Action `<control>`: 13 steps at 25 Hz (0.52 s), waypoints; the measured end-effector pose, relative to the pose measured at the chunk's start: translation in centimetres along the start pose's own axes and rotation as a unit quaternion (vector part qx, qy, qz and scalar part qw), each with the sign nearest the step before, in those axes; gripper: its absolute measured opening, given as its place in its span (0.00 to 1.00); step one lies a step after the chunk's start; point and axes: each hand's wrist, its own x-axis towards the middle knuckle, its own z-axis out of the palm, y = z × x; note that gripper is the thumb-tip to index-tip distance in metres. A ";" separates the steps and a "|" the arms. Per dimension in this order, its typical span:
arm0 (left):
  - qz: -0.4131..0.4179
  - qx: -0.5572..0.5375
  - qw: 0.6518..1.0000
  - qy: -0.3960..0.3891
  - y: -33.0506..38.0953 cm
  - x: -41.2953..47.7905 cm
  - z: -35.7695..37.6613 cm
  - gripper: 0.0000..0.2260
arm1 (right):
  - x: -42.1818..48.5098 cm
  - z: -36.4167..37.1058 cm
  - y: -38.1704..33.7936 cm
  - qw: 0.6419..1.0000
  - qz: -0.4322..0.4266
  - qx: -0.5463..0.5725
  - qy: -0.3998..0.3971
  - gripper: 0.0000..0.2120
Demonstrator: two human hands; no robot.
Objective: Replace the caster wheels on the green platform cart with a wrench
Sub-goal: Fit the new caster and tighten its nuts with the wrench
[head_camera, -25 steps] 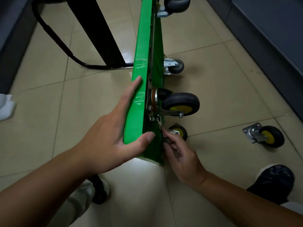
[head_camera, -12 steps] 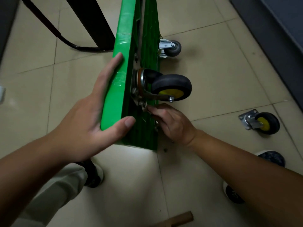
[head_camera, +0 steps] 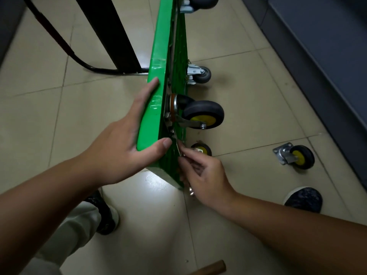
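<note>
Green cart (head_camera: 155, 108), blk caster (head_camera: 202, 112) w/ yellow hub (head_camera: 203, 120), beige tiled floor (head_camera: 254, 100), dark blue speckled shoe (head_camera: 303, 199).

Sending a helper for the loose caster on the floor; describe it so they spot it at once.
Start at the green cart standing on edge on the tiled floor. Look right of it, just beyond the dark shoe. The caster lies alone there, its square metal plate bolted to nothing, unlike the wheels on the cart.
</note>
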 end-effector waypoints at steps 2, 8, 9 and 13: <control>0.000 0.002 1.000 -0.003 0.1 0.0 -0.1 0.42 | -0.3 1.3 -3.3 0.993 0.092 0.070 0.026 0.14; 0.005 0.008 1.000 -0.011 -0.1 0.3 -0.2 0.43 | 0.6 1.6 -5.9 0.976 0.174 0.100 0.088 0.07; 0.008 0.008 1.000 -0.014 -0.2 0.4 -0.2 0.43 | -0.9 1.5 -5.3 0.979 0.162 0.093 0.082 0.09; 0.013 0.002 1.000 -0.012 -0.4 0.5 -0.2 0.43 | -4.9 -0.8 -0.2 0.995 -0.010 -0.094 0.030 0.17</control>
